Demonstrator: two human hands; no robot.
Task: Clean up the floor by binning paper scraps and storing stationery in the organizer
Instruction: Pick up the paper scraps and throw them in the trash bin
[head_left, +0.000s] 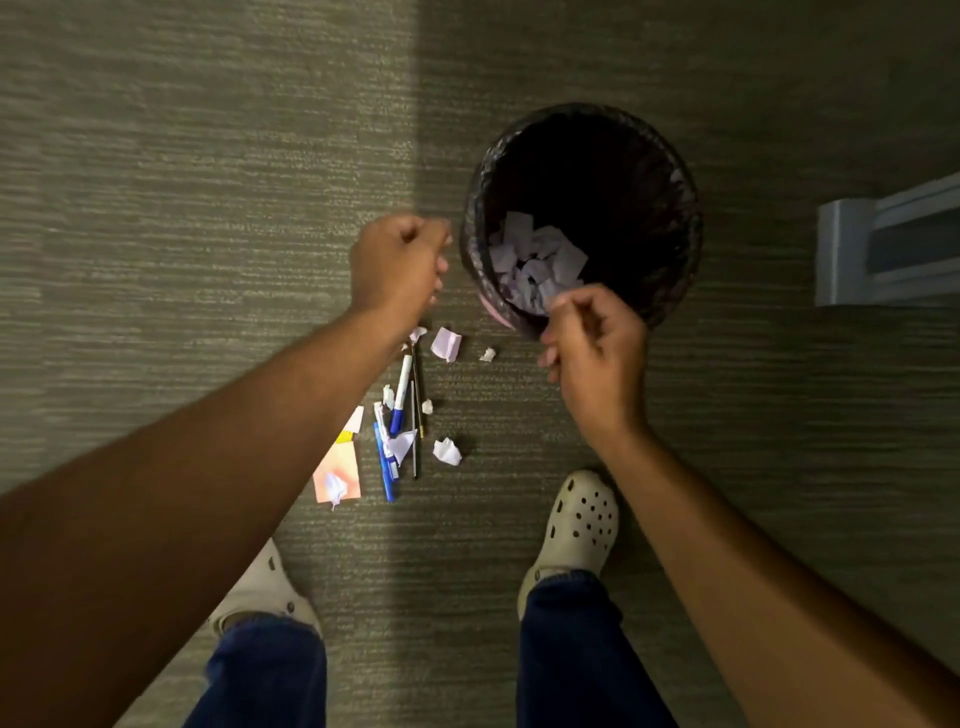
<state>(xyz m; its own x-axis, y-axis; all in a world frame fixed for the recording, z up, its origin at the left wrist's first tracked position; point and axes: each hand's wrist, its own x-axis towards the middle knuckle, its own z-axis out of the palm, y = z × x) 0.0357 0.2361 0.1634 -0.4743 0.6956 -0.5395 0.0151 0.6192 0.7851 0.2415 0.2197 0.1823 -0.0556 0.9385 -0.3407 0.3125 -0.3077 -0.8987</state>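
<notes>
Two hands flank the bin (582, 130): left hand (397, 265) fisted, contents hidden; right hand (597, 343) pinches loosely over scraps (535, 260).

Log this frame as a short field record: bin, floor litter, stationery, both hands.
bin: black mesh wastebasket, paper scraps inside
floor litter: crumpled scraps on the carpet, beside the pens
stationery: pens and an orange sticky pad, not yet stored
left hand: closed fist, left of the bin; contents unclear
right hand: fingers curled at the bin's near rim; contents unclear
organizer: not identifiable
</notes>
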